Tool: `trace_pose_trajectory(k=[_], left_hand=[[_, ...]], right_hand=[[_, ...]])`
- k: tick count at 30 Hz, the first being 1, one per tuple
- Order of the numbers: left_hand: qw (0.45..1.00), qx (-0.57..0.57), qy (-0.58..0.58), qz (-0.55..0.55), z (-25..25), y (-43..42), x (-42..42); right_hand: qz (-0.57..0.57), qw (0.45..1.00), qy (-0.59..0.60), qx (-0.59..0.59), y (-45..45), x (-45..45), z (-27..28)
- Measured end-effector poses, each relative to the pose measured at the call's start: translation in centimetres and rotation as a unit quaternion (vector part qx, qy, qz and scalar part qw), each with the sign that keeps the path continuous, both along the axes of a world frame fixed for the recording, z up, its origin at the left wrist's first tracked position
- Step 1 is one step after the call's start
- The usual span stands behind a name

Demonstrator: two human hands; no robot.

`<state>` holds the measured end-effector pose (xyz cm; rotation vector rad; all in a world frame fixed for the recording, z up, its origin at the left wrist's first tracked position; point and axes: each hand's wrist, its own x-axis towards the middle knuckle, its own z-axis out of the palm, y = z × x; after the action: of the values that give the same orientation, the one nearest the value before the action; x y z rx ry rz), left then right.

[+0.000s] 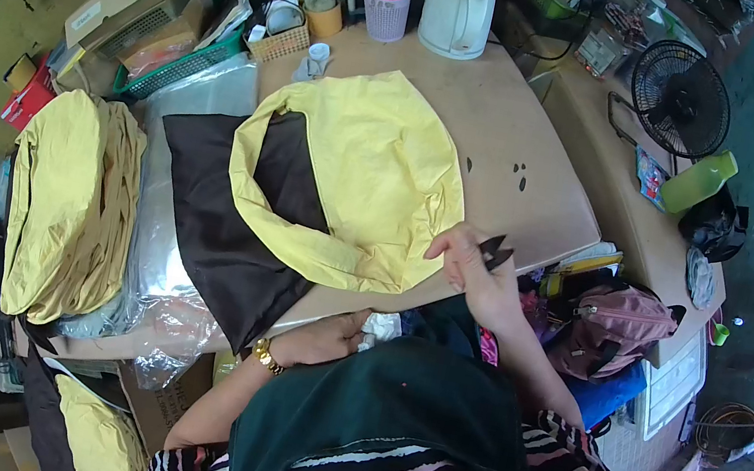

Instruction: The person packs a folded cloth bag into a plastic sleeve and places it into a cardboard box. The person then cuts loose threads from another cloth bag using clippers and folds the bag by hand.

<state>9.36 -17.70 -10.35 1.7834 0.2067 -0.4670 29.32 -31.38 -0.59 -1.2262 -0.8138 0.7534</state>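
Observation:
Yellow fabric point(376, 155) with a curved strap-like loop lies on the table, partly over a dark brown cloth point(212, 196). My right hand point(477, 271) is at the yellow fabric's right edge, its fingers curled around a small black tool point(495, 252) that looks like thread snippers. Near the table's front edge, my left hand point(350, 334), with a gold watch at the wrist, is closed against a crumpled white piece point(380, 329). Whether its fingers grip that piece is partly hidden.
Stacked yellow fabric point(69, 207) stands at the left beside clear plastic sheets point(168, 249). A white kettle point(458, 8), a lilac cup point(386, 15) and a green basket point(191, 61) line the back. At the right are a black fan point(680, 99) and a pink bag point(618, 329).

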Motion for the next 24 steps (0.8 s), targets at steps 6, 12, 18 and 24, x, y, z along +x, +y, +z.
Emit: trace_pose_trajectory(k=[6, 12, 18, 24], left_hand=[[0.970, 0.213, -0.025, -0.116, 0.8, -0.9, 2.0], [0.906, 0.397, -0.095, -0.116, 2.2, -3.0, 2.2], [0.979, 0.176, -0.074, -0.070, 2.3, -0.3, -0.3], [0.977, 0.068, -0.042, -0.196, -2.5, -0.8, 1.3]], right_hand=[[0.038, 0.990, -0.087, -0.107, 0.4, -1.3, -0.7], [0.077, 0.988, -0.102, -0.084, 1.1, -3.6, -1.6], [-0.095, 0.987, -0.099, -0.083, 0.2, 0.1, -4.4], [-0.112, 0.984, -0.057, -0.127, -0.2, 2.4, -6.5]])
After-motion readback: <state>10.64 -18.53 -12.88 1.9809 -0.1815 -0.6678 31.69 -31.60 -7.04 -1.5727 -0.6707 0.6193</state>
